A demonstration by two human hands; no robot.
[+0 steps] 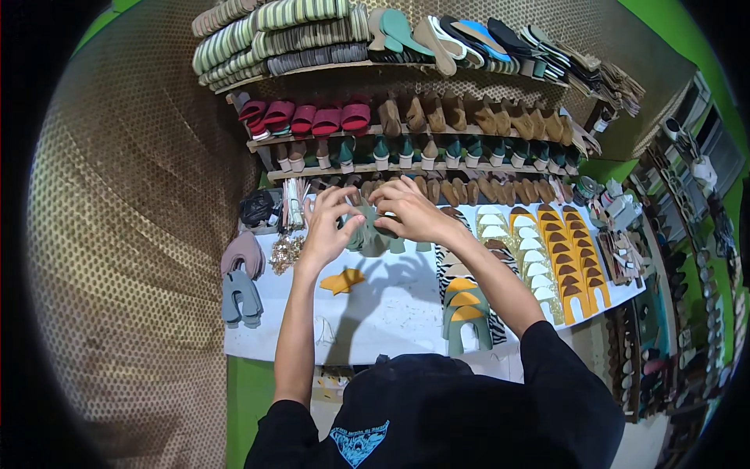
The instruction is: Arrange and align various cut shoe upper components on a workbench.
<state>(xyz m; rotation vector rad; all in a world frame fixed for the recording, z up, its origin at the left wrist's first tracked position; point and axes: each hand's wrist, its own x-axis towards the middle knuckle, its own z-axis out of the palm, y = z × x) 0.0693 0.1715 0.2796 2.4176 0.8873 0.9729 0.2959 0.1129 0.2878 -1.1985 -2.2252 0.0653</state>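
A person in a black T-shirt (469, 410) leans over a white tabletop (391, 320), seen from above. On the shirt is a light blue triangular print (359, 443), with small lettering along its upper edge.

Just ahead, orange-yellow cut pieces (341, 281) lie together. To their right, sage-green arch-shaped pieces (455, 332) overlap in a column, with yellow parts on them. Further right run columns of white pieces on glittery gold, and brown pieces on yellow (580, 309). At the left edge sit grey-blue arch shapes (241, 299), with mauve ones (243, 255) behind.

Beyond the yellow pieces, both hands reach over a group of grey-green pieces (373, 244) lying near the far edge. The left hand (332, 223) has a moderately open grip, its thumb apart from the curved fingers. The right hand (410, 209) curls more closely, fingertips beside those pieces; whether its grip pinches one cannot be told.

Behind, shelves hold brown footwear, red slippers (326, 119) and, on top, stacked striped pieces (301, 14).
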